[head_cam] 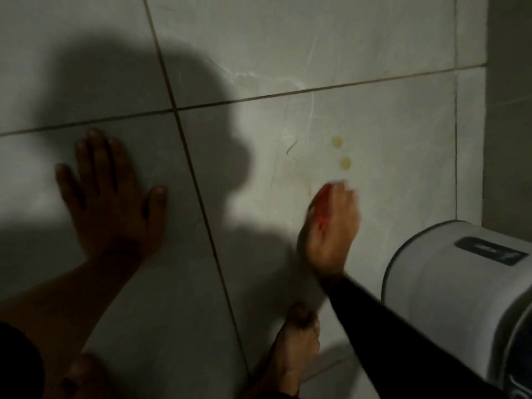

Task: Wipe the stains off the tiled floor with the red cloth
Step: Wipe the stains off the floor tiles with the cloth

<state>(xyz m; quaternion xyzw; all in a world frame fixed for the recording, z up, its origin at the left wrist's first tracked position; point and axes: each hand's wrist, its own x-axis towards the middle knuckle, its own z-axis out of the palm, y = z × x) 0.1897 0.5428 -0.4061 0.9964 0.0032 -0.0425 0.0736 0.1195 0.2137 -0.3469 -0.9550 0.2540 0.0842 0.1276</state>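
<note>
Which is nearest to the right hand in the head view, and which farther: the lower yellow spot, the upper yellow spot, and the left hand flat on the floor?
1. Lower round yellow spot, just beyond the right hand.
2. Upper round yellow spot, a little further up the same tile.
3. Left hand, spread flat on the neighbouring tile to the left.

The left hand (110, 197) and its forearm are seen bare at the left of the frame; no ring or watch can be made out there, though that side lies in deep shadow. A dark edge of clothing (17, 364) is visible at the lower left corner. The right hand (331, 228), right of centre, is blurred, and its forearm is covered to the wrist by a close-fitting black sleeve (403, 332). A bare foot (296, 344) is shown at the lower centre.
</note>
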